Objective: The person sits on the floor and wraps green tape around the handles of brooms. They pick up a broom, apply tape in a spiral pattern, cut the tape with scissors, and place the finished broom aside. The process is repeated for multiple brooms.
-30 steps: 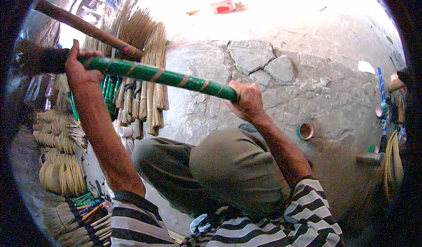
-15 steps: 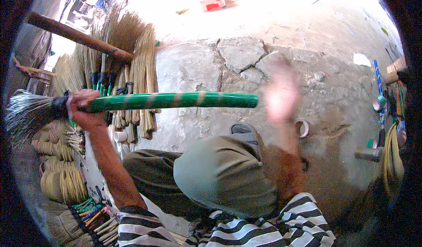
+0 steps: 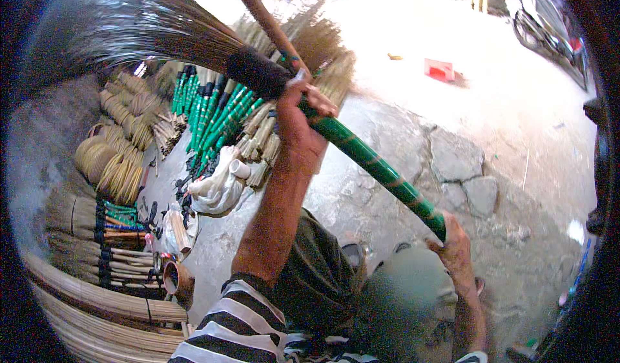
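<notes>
A broom (image 3: 374, 163) slants across the view, its bristles fanned out at the upper left and its handle running down to the right. The handle is wrapped in glossy green with thin tan bands, and a black binding (image 3: 258, 72) joins it to the dark bristles. Just below that binding, my left hand (image 3: 300, 127) is closed around the handle. My right hand (image 3: 454, 247) grips the handle's lower end, fingers curled over its tip. Beyond my left forearm lie several similar green-handled brooms (image 3: 216, 117).
A wooden pole (image 3: 265, 17) rises near the bristles. Coiled cane bundles (image 3: 106, 163), bundled sticks (image 3: 110, 292) and a white bag (image 3: 216, 185) lie on the left. Cracked concrete (image 3: 458, 159) spreads ahead, with a red-and-white packet (image 3: 440, 70) and a parked motorcycle (image 3: 542, 24) farther off.
The view has turned left. The broom has gone from level to slanted, bristle end up and away. My right hand, apart from the handle and blurred before, now holds its end.
</notes>
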`<state>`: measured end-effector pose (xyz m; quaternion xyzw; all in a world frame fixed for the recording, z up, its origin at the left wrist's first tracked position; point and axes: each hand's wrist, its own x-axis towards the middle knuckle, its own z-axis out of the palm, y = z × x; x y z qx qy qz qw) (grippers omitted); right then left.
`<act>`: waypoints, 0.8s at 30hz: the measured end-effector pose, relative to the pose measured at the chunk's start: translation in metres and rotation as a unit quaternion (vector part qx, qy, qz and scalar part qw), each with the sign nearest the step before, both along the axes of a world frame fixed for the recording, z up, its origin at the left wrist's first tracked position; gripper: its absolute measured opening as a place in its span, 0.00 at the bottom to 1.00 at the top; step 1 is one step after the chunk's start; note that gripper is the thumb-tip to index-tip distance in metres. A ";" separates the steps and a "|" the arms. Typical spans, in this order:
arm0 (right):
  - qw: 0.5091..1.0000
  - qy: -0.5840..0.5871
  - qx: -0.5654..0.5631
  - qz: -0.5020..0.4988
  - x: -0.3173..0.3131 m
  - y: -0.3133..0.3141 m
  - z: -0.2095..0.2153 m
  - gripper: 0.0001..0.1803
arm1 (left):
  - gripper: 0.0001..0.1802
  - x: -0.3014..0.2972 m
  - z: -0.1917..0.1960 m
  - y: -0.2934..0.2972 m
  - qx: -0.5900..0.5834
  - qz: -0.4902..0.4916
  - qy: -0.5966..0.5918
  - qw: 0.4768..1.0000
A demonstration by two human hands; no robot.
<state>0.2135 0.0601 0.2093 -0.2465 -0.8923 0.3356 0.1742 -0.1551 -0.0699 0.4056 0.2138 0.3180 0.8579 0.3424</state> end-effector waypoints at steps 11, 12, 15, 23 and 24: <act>0.989 0.051 0.095 -0.102 0.002 0.004 -0.018 0.18 | 0.15 -0.004 0.019 -0.008 0.044 0.013 -0.018 0.999; 0.994 -0.022 0.049 -0.091 -0.001 0.001 -0.015 0.19 | 0.14 0.000 0.022 -0.010 0.024 0.052 -0.017 0.998; 0.959 -0.107 -0.247 0.088 -0.014 0.008 0.005 0.18 | 0.14 0.019 0.028 -0.012 0.054 0.003 0.025 0.998; 0.977 0.031 0.166 -0.133 -0.067 -0.007 0.003 0.19 | 0.19 0.040 0.035 0.009 0.019 0.046 0.087 0.995; 0.993 0.044 0.084 -0.076 -0.068 -0.008 0.001 0.17 | 0.19 0.040 0.032 0.005 -0.010 0.051 0.065 0.996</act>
